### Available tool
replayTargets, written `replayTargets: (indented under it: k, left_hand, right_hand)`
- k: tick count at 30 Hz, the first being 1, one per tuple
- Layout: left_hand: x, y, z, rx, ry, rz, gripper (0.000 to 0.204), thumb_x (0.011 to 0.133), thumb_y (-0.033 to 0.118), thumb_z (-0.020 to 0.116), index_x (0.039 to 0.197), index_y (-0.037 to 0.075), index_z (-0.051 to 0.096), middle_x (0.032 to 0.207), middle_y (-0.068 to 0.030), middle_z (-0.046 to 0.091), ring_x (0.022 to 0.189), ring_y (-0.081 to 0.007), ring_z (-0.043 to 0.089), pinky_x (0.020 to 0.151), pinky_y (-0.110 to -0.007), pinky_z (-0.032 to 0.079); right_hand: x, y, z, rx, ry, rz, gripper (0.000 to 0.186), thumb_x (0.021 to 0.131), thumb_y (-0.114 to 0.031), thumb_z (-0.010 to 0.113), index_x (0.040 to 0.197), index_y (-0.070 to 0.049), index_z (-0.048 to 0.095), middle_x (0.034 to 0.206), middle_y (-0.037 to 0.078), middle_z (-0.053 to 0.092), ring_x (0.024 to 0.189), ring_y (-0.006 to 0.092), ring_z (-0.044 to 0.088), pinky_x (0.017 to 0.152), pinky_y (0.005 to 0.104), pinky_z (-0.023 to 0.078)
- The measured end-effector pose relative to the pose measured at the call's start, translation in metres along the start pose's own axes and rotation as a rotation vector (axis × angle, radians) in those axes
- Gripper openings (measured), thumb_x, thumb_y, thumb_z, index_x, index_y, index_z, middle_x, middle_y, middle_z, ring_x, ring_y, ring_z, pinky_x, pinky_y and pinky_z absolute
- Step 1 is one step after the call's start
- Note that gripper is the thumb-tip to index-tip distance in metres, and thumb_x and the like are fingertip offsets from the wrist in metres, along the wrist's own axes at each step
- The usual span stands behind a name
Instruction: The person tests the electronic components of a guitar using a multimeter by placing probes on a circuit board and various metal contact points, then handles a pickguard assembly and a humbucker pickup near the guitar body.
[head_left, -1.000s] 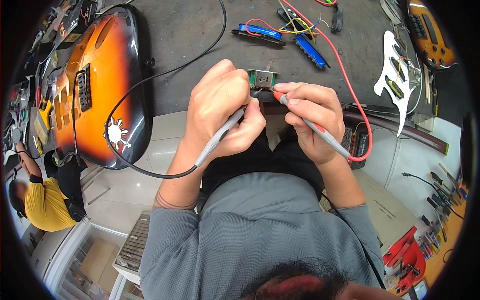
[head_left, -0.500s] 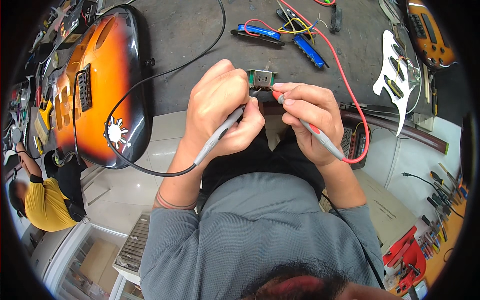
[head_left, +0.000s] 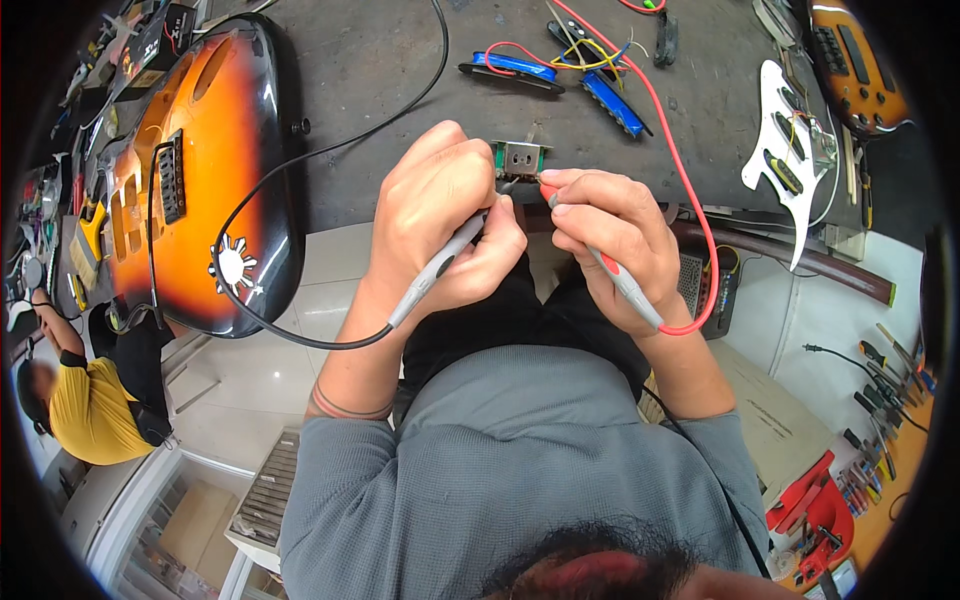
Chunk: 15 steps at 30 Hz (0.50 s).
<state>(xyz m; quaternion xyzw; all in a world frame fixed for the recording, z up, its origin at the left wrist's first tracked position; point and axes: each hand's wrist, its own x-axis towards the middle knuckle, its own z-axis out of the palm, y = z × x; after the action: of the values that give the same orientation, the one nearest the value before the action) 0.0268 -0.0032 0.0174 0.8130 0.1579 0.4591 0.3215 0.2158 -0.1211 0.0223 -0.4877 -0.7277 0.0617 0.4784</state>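
A small pickup selector switch [head_left: 521,158] with a metal plate and green board lies at the near edge of the dark workbench [head_left: 350,180]. My left hand [head_left: 440,220] is closed around a grey test probe [head_left: 437,272] with a black lead, its tip hidden by the fingers near the switch. From the right, my right hand [head_left: 620,235] pinches a red and grey test probe [head_left: 626,285] on a red lead. That probe's red front end is close to the switch's right side; whether its tip touches metal I cannot tell.
On the left rests a sunburst guitar body [head_left: 215,160]. Blue-wrapped pickups [head_left: 520,72] with loose wires lie beyond the switch. A white pickguard [head_left: 790,150] and another guitar [head_left: 860,70] are at the right. A person in yellow [head_left: 95,410] is at far left; tools [head_left: 880,390] line the right.
My right hand and the red probe have shifted slightly left, toward the switch, and the red lead has swung left with them. My left hand has barely moved.
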Motion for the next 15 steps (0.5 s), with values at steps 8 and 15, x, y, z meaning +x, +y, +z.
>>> replayTargets:
  k: [8, 15]
  left_hand:
    - [0.0004, 0.0001, -0.0005, 0.003, -0.002, 0.002, 0.029, 0.067, -0.01, 0.069, 0.076, 0.005, 0.046, 0.071, -0.0098, 0.053, 0.065, -0.0242, 0.043, 0.059, -0.038, 0.034]
    - [0.0003, -0.0006, -0.0006, 0.007, -0.003, 0.007, 0.028, 0.067, -0.01, 0.069, 0.075, 0.005, 0.046, 0.071, -0.0098, 0.053, 0.064, -0.0239, 0.043, 0.059, -0.038, 0.034]
  right_hand:
    - [-0.0039, 0.0035, -0.0011, 0.077, 0.024, -0.01, 0.044, 0.084, 0.002, 0.09, 0.123, -0.004, 0.069, 0.122, 0.017, 0.073, 0.113, 0.0356, 0.078, 0.091, 0.0431, 0.068]
    - [-0.0069, 0.0055, -0.0006, 0.139, 0.064, -0.019, 0.039, 0.089, 0.001, 0.087, 0.124, -0.003, 0.069, 0.122, 0.016, 0.071, 0.116, 0.0377, 0.077, 0.095, 0.0465, 0.067]
